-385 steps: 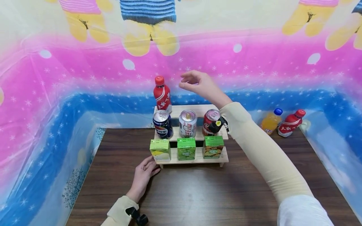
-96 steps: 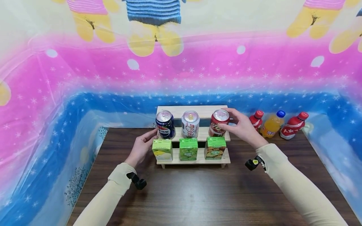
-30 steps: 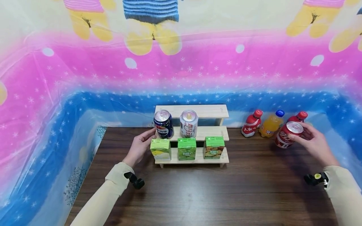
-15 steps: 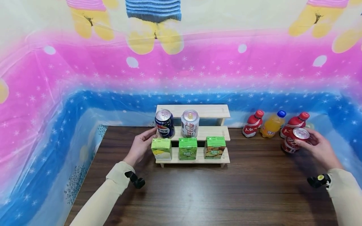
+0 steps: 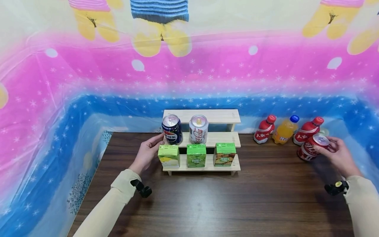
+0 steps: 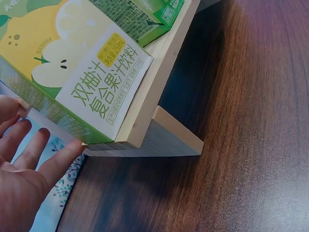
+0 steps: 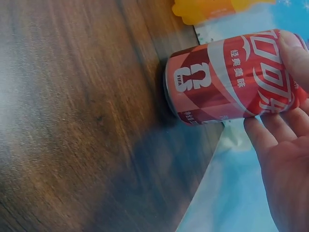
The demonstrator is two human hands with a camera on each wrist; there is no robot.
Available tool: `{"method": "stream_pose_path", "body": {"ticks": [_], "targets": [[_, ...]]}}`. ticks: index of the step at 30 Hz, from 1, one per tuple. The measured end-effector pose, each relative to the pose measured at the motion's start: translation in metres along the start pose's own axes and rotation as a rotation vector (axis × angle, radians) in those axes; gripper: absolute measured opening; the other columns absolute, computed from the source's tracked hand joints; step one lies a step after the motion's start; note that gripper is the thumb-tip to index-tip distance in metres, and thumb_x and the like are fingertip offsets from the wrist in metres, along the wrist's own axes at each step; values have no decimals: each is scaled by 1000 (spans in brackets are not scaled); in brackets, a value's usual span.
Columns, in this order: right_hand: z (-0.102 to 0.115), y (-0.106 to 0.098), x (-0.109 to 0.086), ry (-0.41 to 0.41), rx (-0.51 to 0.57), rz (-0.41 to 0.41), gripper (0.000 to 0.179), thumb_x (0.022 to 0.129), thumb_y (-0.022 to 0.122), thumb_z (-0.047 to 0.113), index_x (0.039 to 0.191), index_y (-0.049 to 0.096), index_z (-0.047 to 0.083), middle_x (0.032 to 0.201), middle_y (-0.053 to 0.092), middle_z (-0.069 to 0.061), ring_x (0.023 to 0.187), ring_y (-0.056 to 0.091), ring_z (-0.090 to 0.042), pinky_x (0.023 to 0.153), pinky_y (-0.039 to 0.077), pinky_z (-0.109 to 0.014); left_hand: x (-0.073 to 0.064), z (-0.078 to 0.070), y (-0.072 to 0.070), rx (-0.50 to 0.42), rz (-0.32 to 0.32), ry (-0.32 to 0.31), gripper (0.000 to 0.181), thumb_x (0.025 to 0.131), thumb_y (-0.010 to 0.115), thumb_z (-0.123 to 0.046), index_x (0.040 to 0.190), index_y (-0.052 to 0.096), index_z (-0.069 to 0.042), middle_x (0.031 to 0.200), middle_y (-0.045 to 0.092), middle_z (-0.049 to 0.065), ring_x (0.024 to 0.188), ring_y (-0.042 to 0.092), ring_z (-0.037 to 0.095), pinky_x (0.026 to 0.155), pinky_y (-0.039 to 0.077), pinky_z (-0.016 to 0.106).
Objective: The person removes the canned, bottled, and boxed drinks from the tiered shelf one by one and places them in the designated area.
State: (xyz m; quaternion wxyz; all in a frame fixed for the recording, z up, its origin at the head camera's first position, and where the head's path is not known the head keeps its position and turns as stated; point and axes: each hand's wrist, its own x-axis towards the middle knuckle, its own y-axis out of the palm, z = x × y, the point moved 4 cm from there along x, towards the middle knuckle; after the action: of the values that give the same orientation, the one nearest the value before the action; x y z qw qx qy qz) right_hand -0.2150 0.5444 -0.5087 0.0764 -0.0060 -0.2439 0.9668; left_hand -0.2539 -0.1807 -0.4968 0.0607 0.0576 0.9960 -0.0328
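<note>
Red cola can [image 5: 309, 149] is in the right hand [image 5: 340, 156], with the fingers [image 7: 273, 128] on one side and the thumb on the other, spread just about the can's width, up near the top end. It's over at the right side of the tabletop [image 5: 207, 200], leaning a bit; can't really tell if the base is touching down. Right behind it there's a row of three bottles: a red-capped bottle [image 5: 306, 131] closest to the can, then an orange soda [image 5: 283, 132] with a blue cap, then another red bottle [image 5: 263, 131].

Left hand [image 5: 146, 153] has its fingers loosely extended, not wrapped around anything, tips up against the left end of a three-step wooden stand [image 5: 204, 116]. Just beside them on the bottom step is a yellow-green juice carton [image 5: 168, 156], then a green carton [image 5: 196, 156] and a green-and-brown one [image 5: 225, 155]. Middle step's got a dark blue can [image 5: 172, 130] and a white can [image 5: 198, 130]. Pink and blue backdrop [image 5: 189, 72] behind everything.
</note>
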Motion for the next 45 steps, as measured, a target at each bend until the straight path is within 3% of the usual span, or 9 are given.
{"method": "stream_pose_path", "body": {"ticks": [1,4,8,12,16,20,27,40,45], "targets": [[0,-2,1,4,-15,0,48,102,71,19,135,40,36,134,56,23,104,51,22,80,45,-2,0,0,0,-2,-1,2,47,110,55,-11,156,50,-12,156,50,17,139,52,33,87,58,23],[2,-7,2,23,-137,6,57,102,70,30,150,41,21,152,56,-1,120,53,11,79,44,-1,0,0,0,-2,-3,2,47,109,56,-13,156,50,-13,156,50,17,137,53,33,87,58,23],[2,-10,5,51,-295,12,82,102,68,43,162,29,3,157,36,-38,144,47,-34,73,44,-1,0,-1,-1,-2,-4,1,47,109,57,-14,156,50,-13,156,51,17,134,56,30,87,58,23],[-1,-13,4,66,-338,12,86,102,67,44,163,26,1,154,37,-41,135,42,-61,72,50,-7,1,-2,-1,-4,1,9,48,109,57,-13,156,49,-11,156,50,17,135,55,31,87,58,22],[-4,-15,1,102,-343,8,90,102,65,47,163,22,-2,156,35,-41,135,40,-63,101,54,-41,1,-3,-1,-4,4,14,48,109,56,-11,156,49,-11,157,50,17,137,53,32,88,57,21],[-6,-15,0,107,-342,3,90,102,64,47,161,22,-6,156,34,-42,134,39,-65,100,38,-73,1,-3,-2,-3,4,13,47,109,55,-10,156,49,-11,156,50,17,137,53,32,88,57,21],[-13,-19,0,97,-386,18,88,103,62,49,163,23,-2,153,37,-42,129,42,-65,96,38,-76,2,-3,-1,5,6,20,47,109,56,-11,156,50,-11,158,49,15,141,50,32,90,56,20],[-12,-17,-7,140,-327,35,93,104,59,51,165,14,-2,157,30,-42,138,33,-64,103,32,-77,2,1,1,26,-10,12,47,109,57,-12,155,51,-12,157,50,15,140,50,32,90,55,19],[-1,-15,-15,141,-308,-28,91,104,60,49,164,17,-3,160,27,-40,143,28,-60,109,28,-76,2,3,-1,24,-15,9,46,109,57,-14,155,52,-14,156,51,15,139,51,32,89,55,20]]}}
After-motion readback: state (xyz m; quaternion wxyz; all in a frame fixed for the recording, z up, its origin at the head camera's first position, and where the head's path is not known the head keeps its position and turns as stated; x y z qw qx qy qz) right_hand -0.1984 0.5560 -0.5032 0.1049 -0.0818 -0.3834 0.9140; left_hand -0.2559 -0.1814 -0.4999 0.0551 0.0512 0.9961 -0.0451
